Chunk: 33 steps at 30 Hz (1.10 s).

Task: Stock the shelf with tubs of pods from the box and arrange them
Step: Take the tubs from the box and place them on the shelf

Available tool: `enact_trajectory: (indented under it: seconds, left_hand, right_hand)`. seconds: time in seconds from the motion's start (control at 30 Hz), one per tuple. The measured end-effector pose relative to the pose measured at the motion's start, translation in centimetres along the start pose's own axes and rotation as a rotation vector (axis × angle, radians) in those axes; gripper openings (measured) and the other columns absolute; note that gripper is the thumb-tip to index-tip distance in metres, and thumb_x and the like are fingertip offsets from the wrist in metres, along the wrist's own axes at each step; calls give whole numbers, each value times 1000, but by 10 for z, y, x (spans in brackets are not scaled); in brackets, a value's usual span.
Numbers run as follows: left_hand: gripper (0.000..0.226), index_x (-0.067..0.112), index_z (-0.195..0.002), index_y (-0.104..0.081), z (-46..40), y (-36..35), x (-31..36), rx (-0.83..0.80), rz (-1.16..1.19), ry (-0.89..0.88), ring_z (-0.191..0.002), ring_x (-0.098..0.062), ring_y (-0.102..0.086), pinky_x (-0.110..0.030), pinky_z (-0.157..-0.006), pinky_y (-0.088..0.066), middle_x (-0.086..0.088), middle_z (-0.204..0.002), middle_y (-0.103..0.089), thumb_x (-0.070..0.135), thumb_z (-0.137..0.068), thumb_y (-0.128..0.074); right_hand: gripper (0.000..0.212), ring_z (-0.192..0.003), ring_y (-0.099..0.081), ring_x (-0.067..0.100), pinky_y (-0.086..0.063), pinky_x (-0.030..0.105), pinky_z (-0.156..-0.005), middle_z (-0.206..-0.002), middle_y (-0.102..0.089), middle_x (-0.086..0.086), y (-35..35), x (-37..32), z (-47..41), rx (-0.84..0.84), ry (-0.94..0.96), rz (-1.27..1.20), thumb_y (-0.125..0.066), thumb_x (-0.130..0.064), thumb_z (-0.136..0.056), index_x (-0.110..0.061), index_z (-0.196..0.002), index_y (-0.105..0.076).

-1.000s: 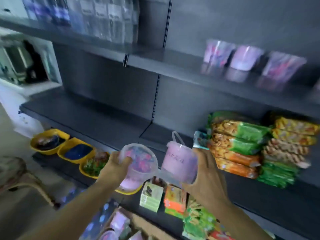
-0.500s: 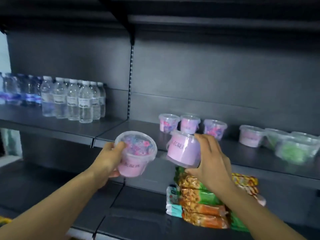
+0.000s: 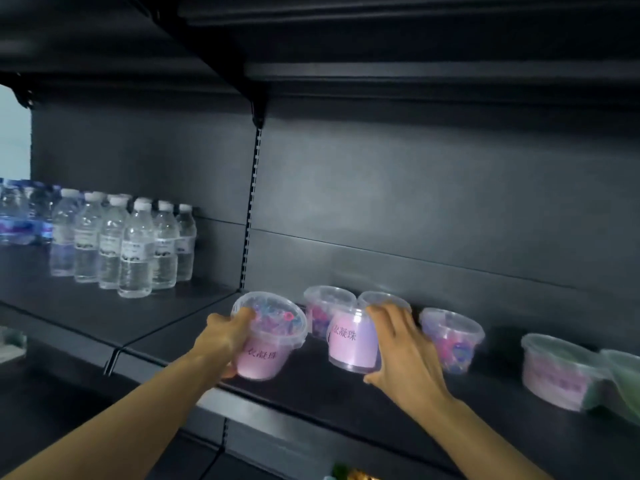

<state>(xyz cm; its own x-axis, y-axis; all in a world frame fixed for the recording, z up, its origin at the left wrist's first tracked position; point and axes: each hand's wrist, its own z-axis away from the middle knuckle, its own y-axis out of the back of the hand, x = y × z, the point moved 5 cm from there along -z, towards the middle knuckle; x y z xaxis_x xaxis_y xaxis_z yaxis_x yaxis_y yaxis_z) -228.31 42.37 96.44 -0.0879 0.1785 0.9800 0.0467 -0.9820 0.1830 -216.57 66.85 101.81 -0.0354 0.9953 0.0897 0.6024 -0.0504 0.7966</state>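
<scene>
Both hands are up at the dark shelf (image 3: 346, 403) now, a tub of pods in each. The left hand (image 3: 227, 337) grips a pink-labelled tub (image 3: 268, 336) at the shelf's front edge, tilted toward us. The right hand (image 3: 401, 351) wraps round a second tub (image 3: 353, 341), just in front of the back-row tubs (image 3: 327, 310). Water bottles (image 3: 135, 247) stand off left.

A green-lidded tub (image 3: 623, 382) is cut off by the right edge, the neighbouring tub's pink label (image 3: 554, 377) is blurred unreadable, and the right hand (image 3: 403, 351) hides most of a back-row tub (image 3: 382, 299).
</scene>
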Motion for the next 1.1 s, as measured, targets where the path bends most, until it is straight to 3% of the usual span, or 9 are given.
enact_trajectory:
  seconds: [0.2,0.3,0.4,0.5,0.57,0.67,0.83,0.97,1.1]
  left_hand:
    - [57,-1,-110,-56,-32,-14,-1,140,18,43,-86,-39,-64,-42,-61,-57,-22,-95,-63,51,-90,-44]
    - [60,1,-107,-58,-41,-9,3,210,0,-46,-88,-38,-64,-50,-80,-56,-21,-95,-63,55,-89,-41]
    - [82,5,-127,-44,-30,-10,7,171,-16,-110,-107,-35,-57,-47,-94,-50,-20,-122,-54,66,-74,-55]
    - [102,15,-144,-21,-10,-18,5,157,-362,-276,-133,-34,-30,-44,-108,-31,-15,-145,-29,51,-66,-77]
    - [112,20,-145,-15,-8,-23,4,147,-507,-347,-132,-32,-27,-44,-105,-32,-12,-142,-27,44,-59,-83]
    - [111,10,-143,-16,-34,-22,4,126,-480,-266,-126,-34,-40,-45,-100,-40,-16,-138,-32,37,-60,-85]
    - [62,-3,-116,-38,-79,-25,19,181,-422,-256,-112,-40,-52,-43,-88,-45,-22,-123,-50,19,-73,-77]
    - [36,-1,-113,-49,-114,-31,23,107,-356,-229,-100,-36,-60,-34,-74,-45,-19,-109,-62,9,-81,-61]
    - [44,14,-117,-56,-131,-25,18,-40,-430,-271,-105,-24,-62,-32,-88,-51,-5,-117,-64,12,-74,-64]
  right_hand:
    - [111,-77,-64,16,-51,25,-51,-102,-57,-3,-25,9,-19,-5,57,-80,-81,-63,-9,-23,-108,-50]
    - [78,-97,-56,13,-40,21,-67,-119,-41,-9,-30,3,-22,-59,106,-112,-74,-62,-50,-28,-115,-47]
    - [57,-109,-46,10,-38,20,-79,-124,-35,-11,-38,8,-22,-63,31,-262,-71,-49,-68,-27,-116,-49]
    - [57,-109,-40,10,-42,25,-84,-119,-33,-10,-37,17,-23,-15,-146,-383,-77,-48,-61,-26,-106,-49]
    - [55,-102,-44,11,-46,28,-79,-113,-36,-8,-41,20,-22,-79,-263,-439,-77,-47,-62,-25,-99,-43]
    - [49,-84,-50,8,-45,23,-66,-103,-46,-7,-43,14,-20,-120,-294,-461,-74,-45,-68,-26,-94,-36]
    - [43,-85,-49,2,-43,18,-66,-102,-41,-14,-42,-9,-21,-108,-254,-457,-71,-45,-73,-31,-91,-35]
    - [40,-81,-48,3,-45,19,-67,-107,-32,-15,-49,-25,-33,-68,-229,-415,-69,-44,-76,-31,-92,-35]
    - [30,-89,-54,12,-50,32,-74,-118,-35,-11,-58,-48,-50,-48,-204,-345,-64,-35,-83,-24,-97,-40]
